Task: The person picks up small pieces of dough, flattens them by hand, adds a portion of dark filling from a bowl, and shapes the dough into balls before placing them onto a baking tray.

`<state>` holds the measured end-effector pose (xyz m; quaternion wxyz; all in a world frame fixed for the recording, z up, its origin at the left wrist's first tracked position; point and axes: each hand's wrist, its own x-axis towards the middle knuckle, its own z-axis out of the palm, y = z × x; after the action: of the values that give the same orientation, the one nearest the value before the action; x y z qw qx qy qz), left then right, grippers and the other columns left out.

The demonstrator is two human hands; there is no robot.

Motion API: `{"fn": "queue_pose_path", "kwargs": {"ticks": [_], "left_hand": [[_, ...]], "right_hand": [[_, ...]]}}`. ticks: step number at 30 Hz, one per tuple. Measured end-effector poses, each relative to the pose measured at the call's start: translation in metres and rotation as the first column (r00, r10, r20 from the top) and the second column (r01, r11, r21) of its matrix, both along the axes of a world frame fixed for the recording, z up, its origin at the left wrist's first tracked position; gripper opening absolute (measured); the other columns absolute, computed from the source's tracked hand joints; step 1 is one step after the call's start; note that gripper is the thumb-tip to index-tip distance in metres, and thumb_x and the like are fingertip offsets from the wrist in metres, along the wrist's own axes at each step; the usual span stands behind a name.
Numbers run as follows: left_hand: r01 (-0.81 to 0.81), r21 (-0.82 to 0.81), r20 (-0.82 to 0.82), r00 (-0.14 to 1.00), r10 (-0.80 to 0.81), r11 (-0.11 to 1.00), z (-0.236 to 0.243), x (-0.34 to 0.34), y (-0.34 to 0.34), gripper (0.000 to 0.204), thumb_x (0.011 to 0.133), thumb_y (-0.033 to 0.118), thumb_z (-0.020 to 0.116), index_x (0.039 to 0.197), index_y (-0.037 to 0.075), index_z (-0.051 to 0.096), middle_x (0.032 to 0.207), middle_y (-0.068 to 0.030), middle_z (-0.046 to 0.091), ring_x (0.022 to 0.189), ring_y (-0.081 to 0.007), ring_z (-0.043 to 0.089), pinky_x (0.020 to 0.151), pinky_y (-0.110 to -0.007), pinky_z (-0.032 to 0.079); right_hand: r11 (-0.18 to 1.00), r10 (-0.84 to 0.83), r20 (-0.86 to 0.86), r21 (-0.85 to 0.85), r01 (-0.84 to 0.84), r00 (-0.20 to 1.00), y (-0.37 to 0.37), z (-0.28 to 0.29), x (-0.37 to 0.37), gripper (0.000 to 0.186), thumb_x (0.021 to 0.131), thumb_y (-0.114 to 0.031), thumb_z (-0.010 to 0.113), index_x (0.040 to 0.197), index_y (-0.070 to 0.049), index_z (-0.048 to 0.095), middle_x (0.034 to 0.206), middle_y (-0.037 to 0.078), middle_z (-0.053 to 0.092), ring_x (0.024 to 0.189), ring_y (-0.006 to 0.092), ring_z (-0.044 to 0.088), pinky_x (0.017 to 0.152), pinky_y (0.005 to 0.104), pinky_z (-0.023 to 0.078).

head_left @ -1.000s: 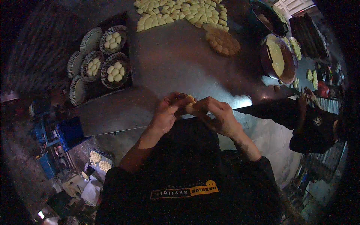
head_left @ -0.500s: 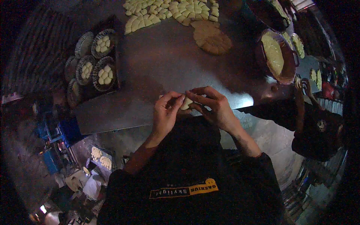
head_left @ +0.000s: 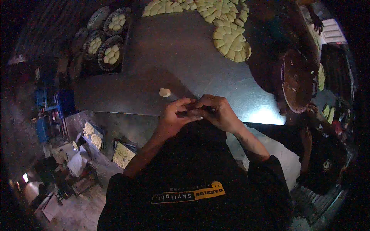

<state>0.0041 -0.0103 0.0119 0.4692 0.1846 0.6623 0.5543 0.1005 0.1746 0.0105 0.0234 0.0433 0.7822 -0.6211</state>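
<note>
Head view: a roundish dough lump [head_left: 165,92] sits on the smooth table [head_left: 181,50], just past the left hand [head_left: 173,116]. It meets the right hand [head_left: 221,114]; can't tell if they pinch anything. The black shirt [head_left: 181,165] has printed letters [head_left: 189,196].

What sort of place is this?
Probably a bakery or dough kitchen: cut dough slabs cover part of a broad worktable, some round fluted tins hold dough balls, and a small dough piece lies near the left hand.

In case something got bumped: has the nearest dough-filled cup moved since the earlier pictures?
No: against the table's front edge, the nearest dough-filled cup shows no clear shift; the view moved.
</note>
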Motion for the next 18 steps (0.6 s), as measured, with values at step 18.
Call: {"fn": "queue_pose_path", "kwargs": {"ticks": [18], "left_hand": [[-0.198,-0.227,-0.440,0.894,0.081,0.953,-0.082,-0.090,-0.071,0.061,0.088,0.018,0.070,0.141,0.010,0.041,0.123,-0.0142,0.061,0.117,-0.0266,0.056,0.090,-0.038,0.049]], "right_hand": [[0.965,-0.106,-0.144,0.224,0.137,0.984,-0.059,-0.095,-0.123,0.025,0.083,-0.012,0.070,0.106,-0.004,0.065,0.096,0.019,0.064,0.089,0.0379,0.063,0.076,0.0419,0.051]]}}
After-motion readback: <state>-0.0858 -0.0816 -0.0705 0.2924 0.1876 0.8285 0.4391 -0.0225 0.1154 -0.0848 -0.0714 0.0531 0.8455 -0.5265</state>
